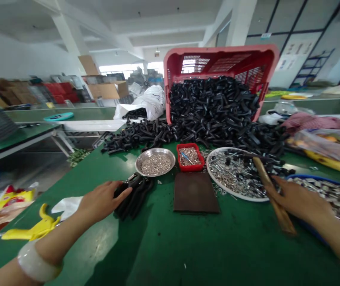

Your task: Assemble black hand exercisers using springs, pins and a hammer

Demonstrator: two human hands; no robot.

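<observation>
My left hand (104, 200) lies over a small bunch of curved black pieces (132, 197), its fingers closed on them at the table's near side. My right hand (296, 198) grips the wooden handle of a hammer (277, 198), whose head is hard to make out among the parts on a white round plate (217, 178). That plate holds screws and small black parts. Between my hands lies a dark brown pad (196, 192). Beyond it stand a steel bowl of small metal pieces (154, 162) and a red tray of pins (190, 157).
A large heap of black pieces (214, 111) spills from a tipped red plastic crate (220, 67) on the green table (205, 246). A blue tray of metal parts (321, 194) sits at the right. Plastic bags lie at both sides.
</observation>
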